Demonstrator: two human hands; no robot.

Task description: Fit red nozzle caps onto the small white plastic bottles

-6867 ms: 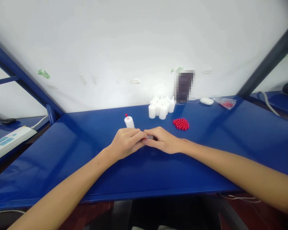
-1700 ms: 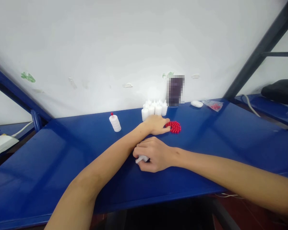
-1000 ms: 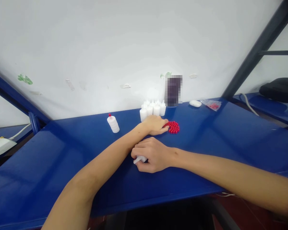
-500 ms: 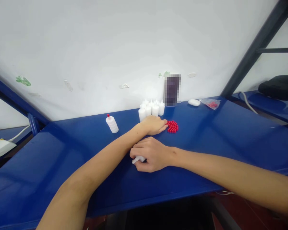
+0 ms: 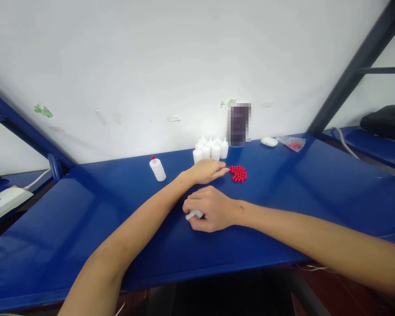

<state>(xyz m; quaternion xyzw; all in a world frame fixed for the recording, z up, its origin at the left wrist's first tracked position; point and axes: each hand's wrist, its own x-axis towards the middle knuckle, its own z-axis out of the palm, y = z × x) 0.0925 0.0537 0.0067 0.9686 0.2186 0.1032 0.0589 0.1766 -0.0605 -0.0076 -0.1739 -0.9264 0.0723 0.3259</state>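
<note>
bottles (image 5: 215,152) behind left hand (image 5: 207,171), caps (image 5: 239,174) rightward

Soft, bright light on the white wall (image 5: 145,66), darker reflections across the glossy blue tabletop (image 5: 303,193), deep shadow beneath (one patch (image 5: 239,124) is pixelated)

A marked white wall (image 5: 145,61) stands behind a glossy blue table (image 5: 303,193).

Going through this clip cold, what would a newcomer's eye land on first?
Probably the pile of small red caps, bright against the blue table, with the left hand at its left edge. Next, the right hand, nearer the viewer, grips a white bottle with its nozzle showing. Behind the left hand, a cluster of white bottles stands near the wall.
</note>
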